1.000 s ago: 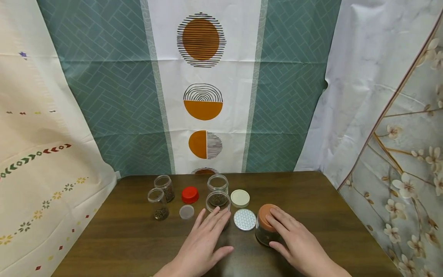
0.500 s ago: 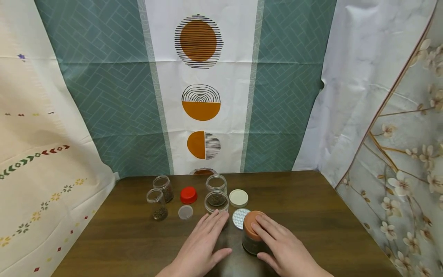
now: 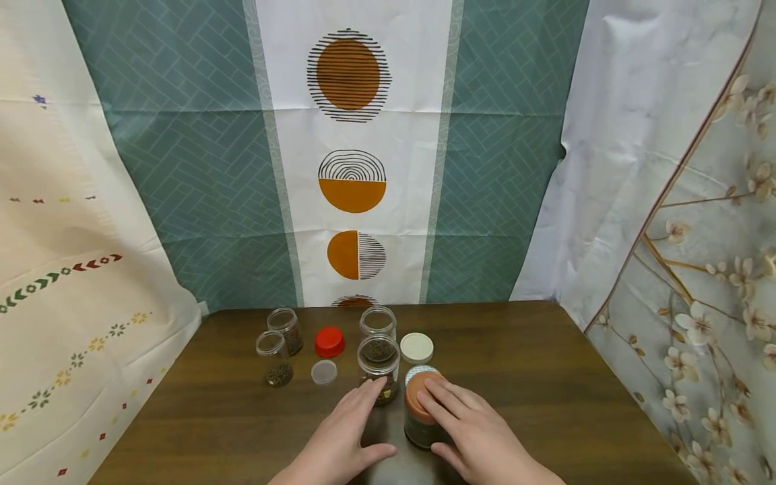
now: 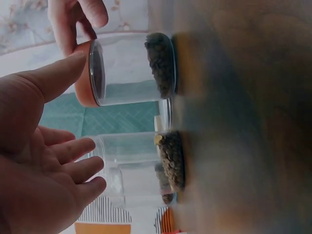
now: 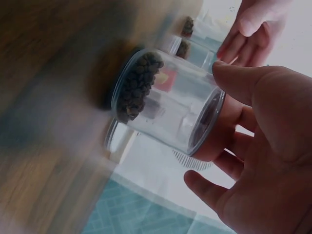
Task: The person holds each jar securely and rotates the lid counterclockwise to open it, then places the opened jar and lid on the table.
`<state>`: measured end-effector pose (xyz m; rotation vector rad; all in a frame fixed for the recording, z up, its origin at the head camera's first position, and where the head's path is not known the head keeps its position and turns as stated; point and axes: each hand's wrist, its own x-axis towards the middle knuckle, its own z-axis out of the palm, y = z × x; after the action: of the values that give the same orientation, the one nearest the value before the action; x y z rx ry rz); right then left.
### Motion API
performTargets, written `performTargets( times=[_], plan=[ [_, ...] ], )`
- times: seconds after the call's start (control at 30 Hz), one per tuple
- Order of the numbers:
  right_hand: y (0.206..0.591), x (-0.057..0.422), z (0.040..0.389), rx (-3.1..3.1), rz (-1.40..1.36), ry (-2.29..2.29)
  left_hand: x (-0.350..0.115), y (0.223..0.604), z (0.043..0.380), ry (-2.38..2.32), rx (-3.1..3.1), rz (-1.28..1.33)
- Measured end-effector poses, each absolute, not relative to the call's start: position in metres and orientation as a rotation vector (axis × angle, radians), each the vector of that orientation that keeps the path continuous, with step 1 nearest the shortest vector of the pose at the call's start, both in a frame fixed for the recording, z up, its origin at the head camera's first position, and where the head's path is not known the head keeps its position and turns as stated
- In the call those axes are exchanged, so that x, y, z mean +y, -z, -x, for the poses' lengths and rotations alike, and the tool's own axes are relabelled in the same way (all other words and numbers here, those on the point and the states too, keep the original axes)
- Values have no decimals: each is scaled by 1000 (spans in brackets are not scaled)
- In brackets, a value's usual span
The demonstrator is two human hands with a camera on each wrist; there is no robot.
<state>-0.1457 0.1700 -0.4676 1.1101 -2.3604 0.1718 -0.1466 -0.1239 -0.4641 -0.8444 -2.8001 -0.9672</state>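
Observation:
My right hand (image 3: 475,434) grips a clear jar (image 3: 418,432) by its orange-brown lid (image 3: 422,394), thumb on one side and fingers on the other. Dark, pellet-like pieces (image 5: 139,87) lie at the bottom of that jar in the right wrist view. To its left, my left hand (image 3: 345,438) is held with fingers extended and thumb apart, holding nothing. Its fingertips overlap a lidless jar (image 3: 388,367) in the head view. Brown bits (image 4: 171,161) fill the base of this lidless jar in the left wrist view.
Behind stands another lidless jar (image 3: 378,323). A cream lid (image 3: 417,347) and a partly hidden patterned white disc (image 3: 419,370) lie to its right. Leftward are a red lid (image 3: 329,341), a translucent cap (image 3: 324,372) and two uncapped jars (image 3: 275,360) (image 3: 285,329). Curtains hang behind the table.
My right hand has moved the lidded jar leftward, bringing it in front of the patterned disc, close to the lidless jar. My left hand has drawn slightly back toward me.

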Motion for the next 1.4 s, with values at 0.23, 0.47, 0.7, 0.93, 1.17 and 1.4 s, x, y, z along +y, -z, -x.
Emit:
performTargets(
  times=[0.23, 0.47, 0.7, 0.93, 1.17, 1.4],
  plan=[
    [468, 154, 148, -2289, -1166, -132, -136, 467, 143, 989, -2871, 773],
    [466, 140, 147, -2278, -1220, -124, -144, 468, 143, 1051, -2873, 762],
    [460, 130, 143, -2374, -1226, -130, -147, 469, 146, 1045, -2857, 790],
    [452, 126, 147, -2451, -1288, -167, -148, 464, 151, 1128, -2889, 778],
    [450, 144, 149, -2390, -1316, -198, -144, 462, 154, 1104, -2878, 789],
    [455, 154, 149, -2376, -1338, -296, -142, 466, 152, 1104, -2846, 827]
  ],
)
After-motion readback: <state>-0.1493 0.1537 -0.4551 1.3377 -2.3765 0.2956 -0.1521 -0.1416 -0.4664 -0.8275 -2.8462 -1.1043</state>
